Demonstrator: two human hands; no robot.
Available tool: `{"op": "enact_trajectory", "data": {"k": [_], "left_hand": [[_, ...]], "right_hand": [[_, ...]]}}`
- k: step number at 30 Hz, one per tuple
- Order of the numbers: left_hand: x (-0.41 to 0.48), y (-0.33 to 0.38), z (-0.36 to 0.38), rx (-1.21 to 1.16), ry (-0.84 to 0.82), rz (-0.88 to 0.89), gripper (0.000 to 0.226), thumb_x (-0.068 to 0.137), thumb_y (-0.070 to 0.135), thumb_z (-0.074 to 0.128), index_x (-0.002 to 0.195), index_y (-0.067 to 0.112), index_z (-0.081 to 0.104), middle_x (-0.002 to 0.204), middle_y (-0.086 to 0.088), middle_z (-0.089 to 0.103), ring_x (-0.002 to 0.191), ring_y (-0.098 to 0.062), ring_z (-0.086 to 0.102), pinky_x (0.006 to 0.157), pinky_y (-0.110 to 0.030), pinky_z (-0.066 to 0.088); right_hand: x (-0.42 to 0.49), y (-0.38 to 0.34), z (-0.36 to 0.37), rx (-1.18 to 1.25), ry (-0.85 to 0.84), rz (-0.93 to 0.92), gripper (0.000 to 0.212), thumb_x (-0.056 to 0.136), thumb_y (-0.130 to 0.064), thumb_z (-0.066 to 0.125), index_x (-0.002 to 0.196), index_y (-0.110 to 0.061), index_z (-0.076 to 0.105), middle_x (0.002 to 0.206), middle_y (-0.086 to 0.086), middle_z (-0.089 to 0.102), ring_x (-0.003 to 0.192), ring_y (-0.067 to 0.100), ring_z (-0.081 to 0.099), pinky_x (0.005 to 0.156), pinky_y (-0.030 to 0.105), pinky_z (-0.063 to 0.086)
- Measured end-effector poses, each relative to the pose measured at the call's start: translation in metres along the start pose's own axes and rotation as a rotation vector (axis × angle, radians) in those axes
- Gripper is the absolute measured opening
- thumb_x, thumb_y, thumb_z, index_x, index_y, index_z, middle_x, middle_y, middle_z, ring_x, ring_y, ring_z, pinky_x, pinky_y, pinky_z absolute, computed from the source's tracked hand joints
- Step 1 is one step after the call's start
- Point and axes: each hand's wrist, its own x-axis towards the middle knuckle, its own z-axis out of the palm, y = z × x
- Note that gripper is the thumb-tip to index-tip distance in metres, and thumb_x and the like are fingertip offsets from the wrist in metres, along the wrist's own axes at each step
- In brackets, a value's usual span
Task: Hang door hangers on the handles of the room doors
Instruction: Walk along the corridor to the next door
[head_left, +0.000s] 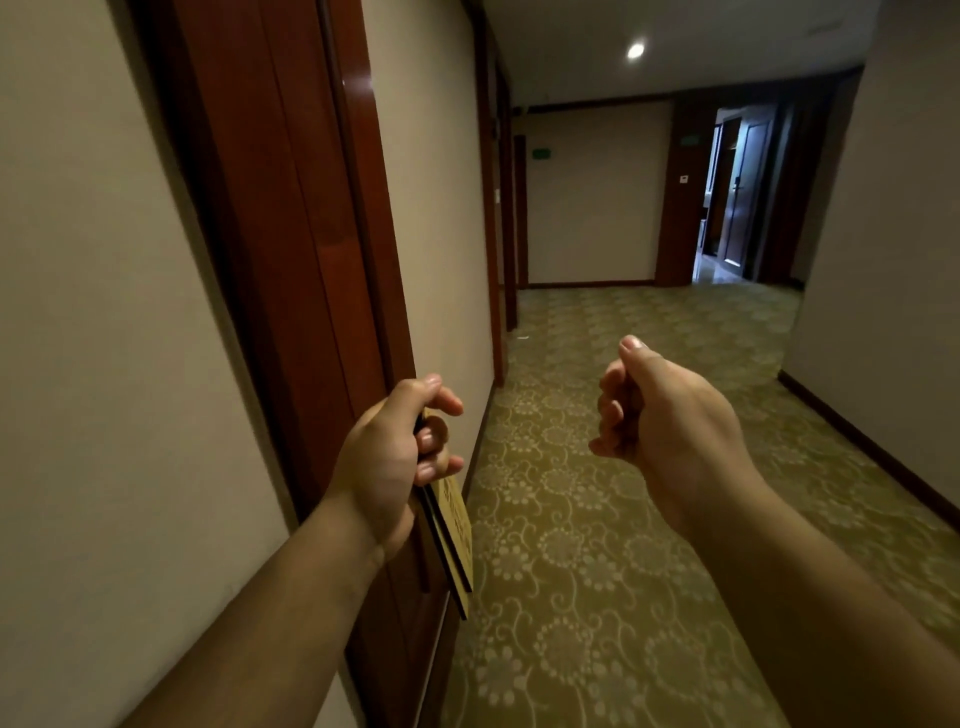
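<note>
My left hand (397, 457) grips a small stack of yellow door hangers (453, 530) by their top end, and they hang down edge-on beside a red-brown wooden door frame (311, 260) on the left wall. My right hand (660, 415) is held out over the carpet with its fingers loosely curled and nothing in it. No door handle shows on the near frame. Further door frames (491, 208) line the left wall ahead.
A corridor with green patterned carpet (623, 519) runs ahead to a beige end wall (592, 197). An open doorway (732, 197) stands at the far right end. Beige walls with dark skirting close in on both sides.
</note>
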Motion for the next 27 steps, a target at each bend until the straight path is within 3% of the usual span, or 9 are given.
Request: {"op": "enact_trajectory", "data": {"k": [14, 27], "left_hand": [[0.199, -0.061, 0.047, -0.098, -0.007, -0.023, 0.031, 0.098, 0.033, 0.046, 0.077, 0.015, 0.061, 0.053, 0.006, 0.032, 0.043, -0.013, 0.025, 0.068, -0.034, 0.045], [0.444, -0.100, 0.044, -0.179, -0.069, -0.017, 0.032, 0.096, 0.033, 0.049, 0.073, 0.015, 0.061, 0.057, 0.004, 0.030, 0.043, -0.013, 0.024, 0.066, -0.033, 0.044]], "right_hand": [[0.201, 0.042, -0.019, -0.018, 0.049, 0.038, 0.037, 0.098, -0.042, 0.049, 0.076, -0.014, 0.060, 0.064, 0.002, 0.051, 0.058, 0.017, 0.047, 0.063, 0.038, 0.049], [0.423, 0.075, 0.026, -0.063, 0.118, -0.018, 0.037, 0.098, -0.041, 0.048, 0.076, -0.013, 0.058, 0.059, 0.001, 0.049, 0.053, 0.017, 0.044, 0.060, 0.037, 0.045]]}}
